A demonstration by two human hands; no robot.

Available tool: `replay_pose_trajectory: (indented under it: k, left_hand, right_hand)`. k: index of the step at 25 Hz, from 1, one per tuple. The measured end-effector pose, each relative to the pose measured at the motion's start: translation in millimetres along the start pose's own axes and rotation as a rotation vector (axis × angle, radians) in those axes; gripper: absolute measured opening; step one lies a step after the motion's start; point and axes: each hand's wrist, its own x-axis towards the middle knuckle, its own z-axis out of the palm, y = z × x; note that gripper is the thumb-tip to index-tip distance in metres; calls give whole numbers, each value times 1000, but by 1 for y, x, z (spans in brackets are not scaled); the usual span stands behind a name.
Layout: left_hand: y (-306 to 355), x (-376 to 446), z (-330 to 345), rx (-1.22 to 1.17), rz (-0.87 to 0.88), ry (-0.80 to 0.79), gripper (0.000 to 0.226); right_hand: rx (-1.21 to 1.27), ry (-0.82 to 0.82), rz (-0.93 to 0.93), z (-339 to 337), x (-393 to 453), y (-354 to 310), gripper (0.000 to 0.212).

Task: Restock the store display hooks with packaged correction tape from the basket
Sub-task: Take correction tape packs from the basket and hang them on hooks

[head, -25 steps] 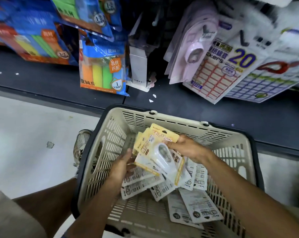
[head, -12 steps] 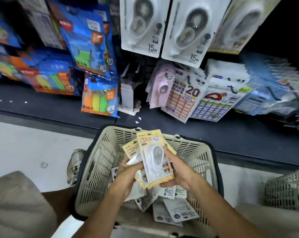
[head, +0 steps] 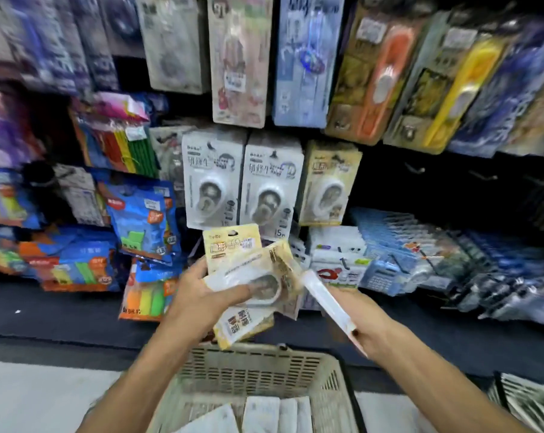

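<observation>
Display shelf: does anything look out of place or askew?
Yes. The sticky-note packs lie slumped on the shelf ledge instead of hanging. The stack in the left hand is fanned unevenly.

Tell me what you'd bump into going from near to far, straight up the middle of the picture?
Basket → yellow packs in the left hand → hanging white tape packs → tall hanging packs at the top.

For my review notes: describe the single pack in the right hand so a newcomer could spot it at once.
Start at the beige basket at the bottom, then look up and right to the right hand. It grips one pack seen edge-on, a thin white strip, unlike the fanned yellow packs the left hand holds face-up.
</observation>
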Motion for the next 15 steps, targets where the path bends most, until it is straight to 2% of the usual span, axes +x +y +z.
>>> replay_pose_trajectory:
  k: [2,3,7,12,15]
  left_hand:
    - [55,15,4,54,107,-91,64]
    - [77,19,5,79,139,-103,72]
    - [110,31,7,-8,220,-82,74]
    - [96,32,19,-167,149,-56,52]
    - [95,33,33,-220,152,-36,55]
  right_hand:
    - [5,62,-179,-16,-3,-46,46]
    - [6,95,-253,-22,-6,-62,42]
    - [-27,297,-509,-52,-5,-97,30]
    - [-365,446,-552,-36,1,-92,21]
    - [-198,477,-524,-25,-3,-96,7]
